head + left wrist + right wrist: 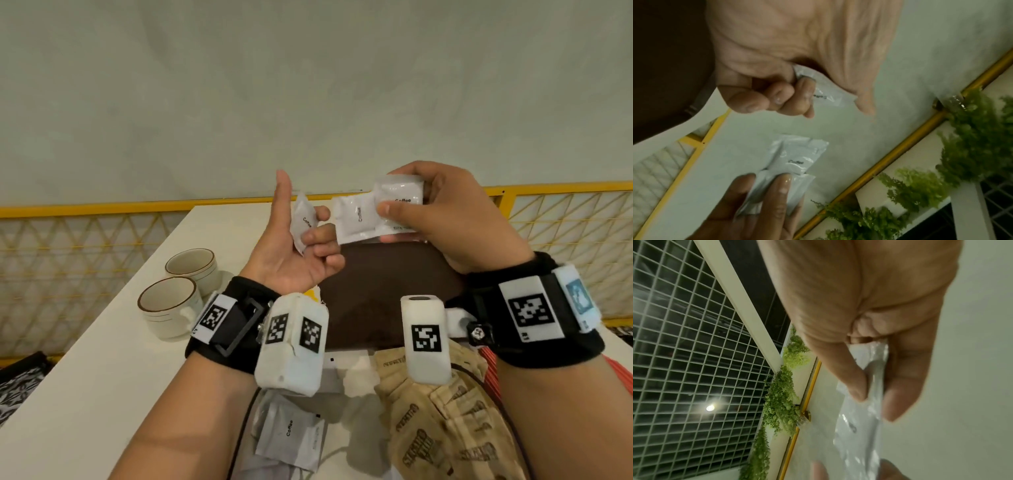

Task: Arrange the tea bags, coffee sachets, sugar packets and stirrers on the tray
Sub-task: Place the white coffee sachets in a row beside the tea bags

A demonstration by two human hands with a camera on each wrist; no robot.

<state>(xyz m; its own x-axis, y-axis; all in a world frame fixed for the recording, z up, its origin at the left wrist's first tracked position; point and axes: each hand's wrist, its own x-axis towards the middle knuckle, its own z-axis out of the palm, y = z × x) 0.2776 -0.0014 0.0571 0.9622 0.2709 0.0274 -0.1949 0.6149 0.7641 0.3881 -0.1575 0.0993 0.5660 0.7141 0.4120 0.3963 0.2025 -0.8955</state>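
Both hands are raised above a dark brown tray (387,291). My left hand (298,246) lies palm up, thumb straight, and its curled fingers hold one white coffee sachet (303,221) (826,91). My right hand (442,212) pinches two white coffee sachets (373,212) (795,162) (859,410) between thumb and fingers, just right of the left one. On the table near me lie more coffee sachets (291,431) and brown paper sugar packets (445,431). I see neither tea bags nor stirrers clearly.
Two cream cups with brown rims (171,305) (193,267) stand on the white table (102,377) at the left. A yellow mesh railing (85,246) runs behind the table, below a pale wall. Green hanging plants (972,146) show in the wrist views.
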